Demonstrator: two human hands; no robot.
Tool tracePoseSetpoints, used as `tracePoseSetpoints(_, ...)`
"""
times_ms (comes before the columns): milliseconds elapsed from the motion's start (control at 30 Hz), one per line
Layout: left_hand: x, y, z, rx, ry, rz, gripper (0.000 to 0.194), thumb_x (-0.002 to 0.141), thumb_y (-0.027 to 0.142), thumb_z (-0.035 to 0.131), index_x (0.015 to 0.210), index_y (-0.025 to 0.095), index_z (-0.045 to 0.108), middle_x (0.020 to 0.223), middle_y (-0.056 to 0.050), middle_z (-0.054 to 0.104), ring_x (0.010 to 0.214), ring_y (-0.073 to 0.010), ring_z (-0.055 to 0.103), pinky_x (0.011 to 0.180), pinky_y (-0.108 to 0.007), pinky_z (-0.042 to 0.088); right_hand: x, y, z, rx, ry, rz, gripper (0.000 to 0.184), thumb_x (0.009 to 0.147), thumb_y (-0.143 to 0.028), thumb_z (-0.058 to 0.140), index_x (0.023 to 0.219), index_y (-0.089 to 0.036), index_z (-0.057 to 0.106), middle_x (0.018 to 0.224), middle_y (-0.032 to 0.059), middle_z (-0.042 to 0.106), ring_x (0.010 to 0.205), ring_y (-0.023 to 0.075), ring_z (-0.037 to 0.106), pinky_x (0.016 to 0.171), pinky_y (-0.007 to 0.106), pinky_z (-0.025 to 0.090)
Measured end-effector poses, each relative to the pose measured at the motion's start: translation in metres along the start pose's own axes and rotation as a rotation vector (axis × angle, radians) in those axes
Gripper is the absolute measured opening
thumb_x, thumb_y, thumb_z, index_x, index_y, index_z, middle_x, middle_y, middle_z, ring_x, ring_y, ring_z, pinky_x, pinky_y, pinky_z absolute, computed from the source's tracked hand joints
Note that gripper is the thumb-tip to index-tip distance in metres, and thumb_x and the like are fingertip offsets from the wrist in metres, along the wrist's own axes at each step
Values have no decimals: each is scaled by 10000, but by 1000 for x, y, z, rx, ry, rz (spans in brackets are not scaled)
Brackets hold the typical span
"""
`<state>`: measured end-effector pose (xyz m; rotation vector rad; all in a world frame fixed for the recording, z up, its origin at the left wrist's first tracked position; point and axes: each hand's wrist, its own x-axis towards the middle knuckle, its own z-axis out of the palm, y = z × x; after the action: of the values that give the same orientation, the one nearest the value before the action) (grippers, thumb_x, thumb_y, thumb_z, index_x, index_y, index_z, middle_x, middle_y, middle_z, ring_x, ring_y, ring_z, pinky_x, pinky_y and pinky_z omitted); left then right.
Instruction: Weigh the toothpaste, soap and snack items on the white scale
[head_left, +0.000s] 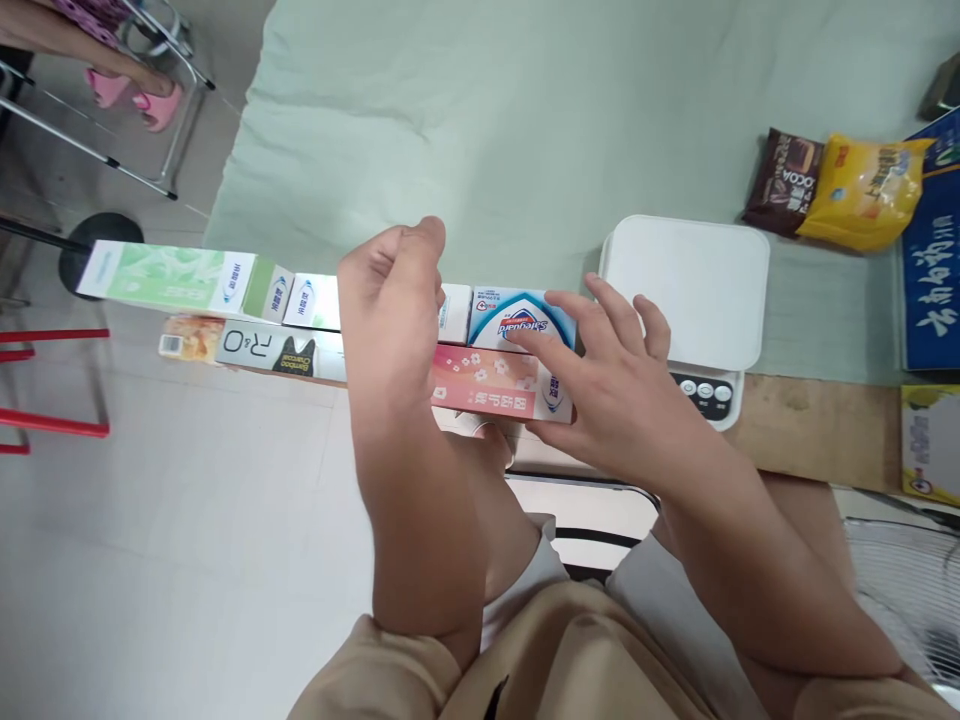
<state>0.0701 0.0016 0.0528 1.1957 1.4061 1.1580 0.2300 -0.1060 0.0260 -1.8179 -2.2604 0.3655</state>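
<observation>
My left hand (394, 310) is a closed fist, thumb uppermost, in front of the middle of a row of boxes; whatever its fingers hold, if anything, is hidden. Fingers spread, my right hand (607, 370) rests at the row's right end. Its index finger touches a white and blue Safeguard soap box (495, 312), and its thumb is by the near edge of a pink toothpaste box (487, 380). Leftward lie a green and white toothpaste box (169, 278), a smaller white box (311, 300) and a grey Bamboo Charcoal toothpaste box (259, 347).
A white kitchen scale (686, 290) stands right of the boxes on a table with a pale green cloth (525, 130). Farther right are a brown snack packet (784, 185), a yellow packet (862, 195) and a blue box (934, 270). Someone's pink slippers (157, 105) show at upper left.
</observation>
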Motion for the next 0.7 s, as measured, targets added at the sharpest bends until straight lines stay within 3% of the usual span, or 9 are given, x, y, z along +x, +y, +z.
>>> tracePoseSetpoints(233, 0, -3, 3, 53, -8, 10, 504, 945, 259, 615, 610, 229, 239, 669, -5, 171, 555, -148, 219, 552, -370, 179, 3, 0, 2, 50, -7, 3, 584, 890, -376, 745, 1449, -306, 593, 1593, 160, 514, 1596, 483, 308, 1232, 742, 210)
tracePoseSetpoints(367, -2, -1, 5, 48, -23, 40, 511, 951, 266, 616, 609, 234, 238, 680, -4, 171, 570, -146, 236, 577, -378, 195, -1, -3, -10, 81, 27, -27, 533, 936, -432, 694, 1440, -282, 601, 1609, 162, 511, 1599, 468, 320, 1236, 730, 230)
tracePoseSetpoints(433, -6, 3, 10, 55, -37, 67, 520, 964, 272, 610, 601, 228, 241, 675, -1, 182, 569, -141, 231, 581, -378, 202, -4, -3, -22, 99, 83, -42, 447, 991, -400, 622, 1414, -256, 616, 1559, 161, 569, 1545, 416, 424, 1234, 661, 293)
tracePoseSetpoints(500, -12, 8, 20, 57, -71, 113, 521, 979, 243, 595, 596, 218, 243, 666, 3, 190, 571, -133, 227, 580, -371, 205, -11, 0, -38, 137, 122, -58, 381, 1031, -337, 540, 1382, -219, 630, 1420, 152, 674, 1346, 335, 615, 1130, 541, 441)
tracePoseSetpoints(567, -22, 13, 37, 39, -126, 164, 511, 981, 184, 573, 592, 212, 241, 651, 7, 197, 581, -128, 232, 578, -360, 197, -23, 6, -55, 167, 76, -58, 336, 1034, -299, 510, 1320, -195, 653, 1230, 119, 746, 1077, 279, 712, 915, 451, 528)
tracePoseSetpoints(633, -36, 19, 58, 17, -212, 229, 497, 972, 159, 570, 583, 216, 266, 624, 17, 223, 587, -126, 247, 568, -347, 208, -42, 14, -73, 148, -14, -30, 267, 1020, -306, 525, 1199, -195, 690, 1056, 82, 754, 908, 275, 710, 760, 429, 512)
tracePoseSetpoints(700, -53, 24, 84, 26, -363, 281, 444, 956, 170, 596, 597, 226, 341, 603, 30, 298, 579, -124, 293, 551, -327, 267, -66, 21, -87, 116, -97, 7, 227, 1017, -331, 537, 1093, -204, 709, 959, 59, 739, 844, 281, 701, 710, 431, 495)
